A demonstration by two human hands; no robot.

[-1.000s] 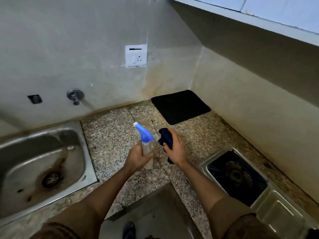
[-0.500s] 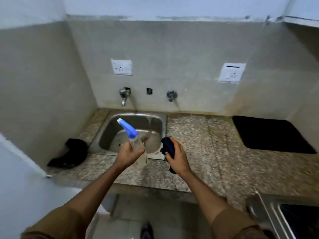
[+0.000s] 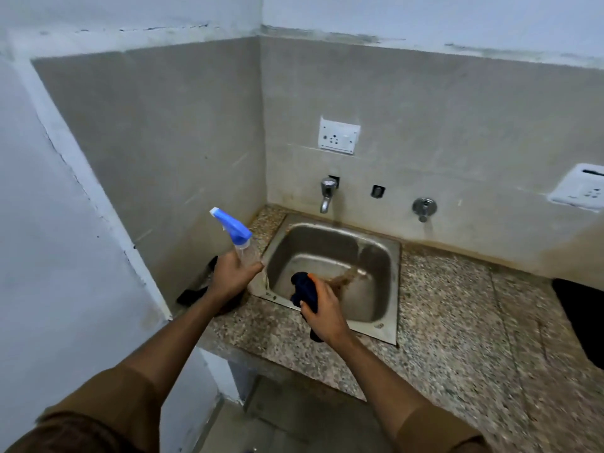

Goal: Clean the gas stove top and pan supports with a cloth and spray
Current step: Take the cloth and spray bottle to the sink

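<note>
Spray bottle (image 3: pixel 243 246), clear with a blue trigger head, held upright in the left hand (image 3: pixel 230 276), whose fingers wrap its body; it sits above the counter's left end, just beside the sink (image 3: pixel 389 325). Dark blue cloth (image 3: pixel 305 289), bunched in the right hand (image 3: pixel 323 312), fingers curled around it, over the sink's near rim. Steel sink set into a speckled granite countertop (image 3: pixel 457 322); tap (image 3: pixel 327 197) on the wall behind it, a second valve (image 3: pixel 424 208) to the right. White socket plate (image 3: pixel 339 135) above the tap. Dark object (image 3: pixel 192 294) on the counter beyond the left hand, partly hidden. The stove does not appear here.
</note>
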